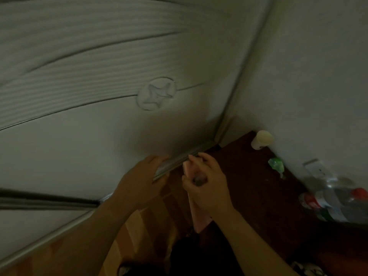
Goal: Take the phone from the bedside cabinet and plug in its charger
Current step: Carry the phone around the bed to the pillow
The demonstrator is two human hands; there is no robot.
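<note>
Phone (199, 218): pink, held upright on its edge by the right hand; its lower end shows below the wrist, its upper corner above the knuckles. It sits over the left edge of the cabinet, beside the bed.
Right hand (205, 186): fingers curled around the phone, thumb and forefinger pinched near its top (a small dark round part shows between the fingers; what it is cannot be told).
Left hand (143, 180): fingers extended and close together, resting flat against the pale trim (175, 162) at the edge of the padded headboard (99, 86); holding nothing.
Cabinet (249, 186): dark red-brown top, set in the corner against the wall (318, 76).
Cup (261, 139): pale, standing at the back corner of the cabinet; contents not visible.
Green item (276, 165): small, near the wall; blurred.
Bottles (338, 204): clear plastic, lying at the right of the cabinet, one with a red cap; fill level cannot be told.
Socket (316, 170): white, on the wall just above the bottles.
</note>
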